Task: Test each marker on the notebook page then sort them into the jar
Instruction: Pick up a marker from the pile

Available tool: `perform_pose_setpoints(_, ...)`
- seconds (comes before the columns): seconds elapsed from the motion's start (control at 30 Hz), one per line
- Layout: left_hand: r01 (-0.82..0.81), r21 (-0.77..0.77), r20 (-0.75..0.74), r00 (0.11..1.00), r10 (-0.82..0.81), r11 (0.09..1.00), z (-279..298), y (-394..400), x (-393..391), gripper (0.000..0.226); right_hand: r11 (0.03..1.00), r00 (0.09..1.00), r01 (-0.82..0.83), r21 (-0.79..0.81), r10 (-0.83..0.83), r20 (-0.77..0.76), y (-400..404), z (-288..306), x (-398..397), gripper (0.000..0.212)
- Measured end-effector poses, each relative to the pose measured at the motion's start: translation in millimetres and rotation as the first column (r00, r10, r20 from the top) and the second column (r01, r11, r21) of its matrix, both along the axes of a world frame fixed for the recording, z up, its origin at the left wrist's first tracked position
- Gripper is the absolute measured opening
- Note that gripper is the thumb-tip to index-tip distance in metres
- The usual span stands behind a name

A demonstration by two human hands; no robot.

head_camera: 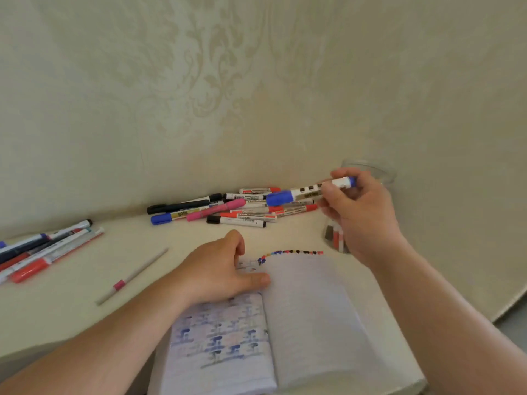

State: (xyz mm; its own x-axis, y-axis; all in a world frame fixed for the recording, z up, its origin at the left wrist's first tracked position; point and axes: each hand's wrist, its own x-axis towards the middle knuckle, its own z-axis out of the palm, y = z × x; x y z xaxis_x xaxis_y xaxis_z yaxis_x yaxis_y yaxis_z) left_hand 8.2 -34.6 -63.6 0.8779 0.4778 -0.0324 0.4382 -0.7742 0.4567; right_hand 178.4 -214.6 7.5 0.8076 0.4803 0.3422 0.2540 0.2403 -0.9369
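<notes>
head view: only camera, looks down on both forearms and the tabletop by a patterned wall.
right hand: raised above the tabletop, forearm coming in from lower right. Fingers curled round the tail end of the blue marker; thumb on the near side of the barrel.
blue marker: capped, blue cap pointing left, barrel near level, tail end in the right hand's fingers. Held in the air in front of the jar, above the right end of the marker pile.
left hand: palm down on the notebook's left page, forearm coming in from lower left. Thumb stretched out along the centre fold, other fingers bent at the top of the page; grasping nothing, pressing flat.
notebook: lies open at the near tabletop edge. Row of coloured test dots along the top of the right page. Left page shows bleed-through blots.
jar: clear glass, upright, mostly hidden behind the right hand; markers stand inside, ends visible at the bottom.
marker pile: black, blue, pink, red markers lying against the wall, left of the jar.
second group of markers: far left of the tabletop.
thin pen: grey with pink band, lies alone left of the left hand.
</notes>
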Motion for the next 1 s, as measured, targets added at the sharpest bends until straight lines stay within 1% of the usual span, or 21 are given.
perform_pose_setpoints(0.07, 0.011, 0.084, -0.055, 0.998, -0.007, 0.996, 4.5, -8.2, 2.8, 0.065, 0.978, 0.973, 0.195, 0.077, -0.203, 0.111, -23.3, 33.6, 12.7, 0.029)
perform_pose_setpoints(0.13, 0.014, 0.100, -0.057, 0.998, -0.009, 0.995, 5.6, -14.0, 2.2, 0.063, 0.925, 0.893, 0.367, 0.094, -0.379, 0.243, -44.1, 63.2, 30.1, 0.035)
perform_pose_setpoints(0.2, 0.011, 0.110, -0.023, 1.000, -0.008, 0.994, 3.8, -16.6, -0.6, 0.063, 0.875, 0.799, 0.484, 0.019, -0.451, 0.399, -55.9, 83.1, 49.9, 0.037)
perform_pose_setpoints(0.23, 0.007, 0.118, 0.006, 1.000, -0.008, 0.993, 2.2, -17.0, -1.5, 0.062, 0.846, 0.751, 0.531, -0.047, -0.444, 0.488, -59.1, 89.1, 59.5, 0.036)
perform_pose_setpoints(0.33, 0.015, 0.109, 0.082, 0.996, -0.024, 0.994, -2.3, -18.8, -4.6, 0.058, 0.766, 0.638, 0.605, -0.218, -0.304, 0.707, -58.6, 96.3, 80.9, 0.036)
perform_pose_setpoints(0.4, 0.023, 0.088, 0.117, 0.993, -0.034, 0.996, -3.2, -19.5, -5.9, 0.057, 0.714, 0.602, 0.621, -0.324, -0.170, 0.780, -50.7, 94.5, 89.2, 0.034)
perform_pose_setpoints(0.5, 0.026, 0.075, 0.130, 0.991, -0.035, 0.997, -3.0, -19.6, -7.1, 0.058, 0.593, 0.627, 0.627, -0.506, 0.002, 0.779, -38.4, 83.2, 98.7, 0.031)
perform_pose_setpoints(0.6, 0.024, 0.075, 0.133, 0.991, -0.033, 0.997, -4.1, -19.7, -6.9, 0.059, 0.520, 0.628, 0.649, -0.555, 0.045, 0.777, -31.4, 74.6, 103.1, 0.020)
perform_pose_setpoints(0.63, 0.023, 0.078, 0.134, 0.990, -0.033, 0.997, -4.5, -19.6, -6.5, 0.059, 0.489, 0.612, 0.666, -0.563, 0.072, 0.787, -30.5, 74.3, 103.0, 0.028)
perform_pose_setpoints(0.7, 0.020, 0.084, 0.134, 0.991, -0.031, 0.996, -5.3, -18.7, -6.4, 0.058, 0.392, 0.581, 0.697, -0.600, 0.181, 0.793, -29.8, 73.9, 99.0, 0.061)
perform_pose_setpoints(0.73, 0.019, 0.086, 0.131, 0.991, -0.031, 0.996, -5.8, -18.6, -6.2, 0.058, 0.346, 0.571, 0.705, -0.619, 0.240, 0.785, -30.3, 73.5, 95.7, 0.075)
perform_pose_setpoints(0.77, 0.020, 0.088, 0.130, 0.991, -0.032, 0.996, -6.3, -18.5, -6.0, 0.058, 0.315, 0.571, 0.700, -0.640, 0.291, 0.768, -30.9, 73.5, 94.3, 0.082)
perform_pose_setpoints(0.83, 0.023, 0.092, 0.136, 0.990, -0.035, 0.996, -7.3, -18.2, -5.6, 0.058, 0.241, 0.569, 0.698, -0.675, 0.385, 0.726, -32.8, 76.3, 95.2, 0.087)
perform_pose_setpoints(0.87, 0.025, 0.091, 0.139, 0.990, -0.037, 0.996, -7.1, -18.0, -5.9, 0.058, 0.185, 0.561, 0.711, -0.679, 0.434, 0.705, -33.1, 78.5, 96.0, 0.088)
perform_pose_setpoints(0.93, 0.029, 0.088, 0.142, 0.989, -0.041, 0.996, -6.9, -18.7, -5.5, 0.057, 0.082, 0.518, 0.761, -0.643, 0.519, 0.680, -33.1, 81.4, 100.5, 0.092)
perform_pose_setpoints(0.97, 0.031, 0.086, 0.143, 0.989, -0.043, 0.996, -6.6, -18.6, -5.6, 0.056, 0.057, 0.494, 0.785, -0.617, 0.544, 0.678, -33.2, 80.5, 101.1, 0.090)
perform_pose_setpoints(1.0, 0.033, 0.082, 0.144, 0.989, -0.045, 0.996, -6.4, -18.6, -5.9, 0.055, 0.061, 0.483, 0.793, -0.607, 0.544, 0.686, -33.3, 77.5, 101.9, 0.086)
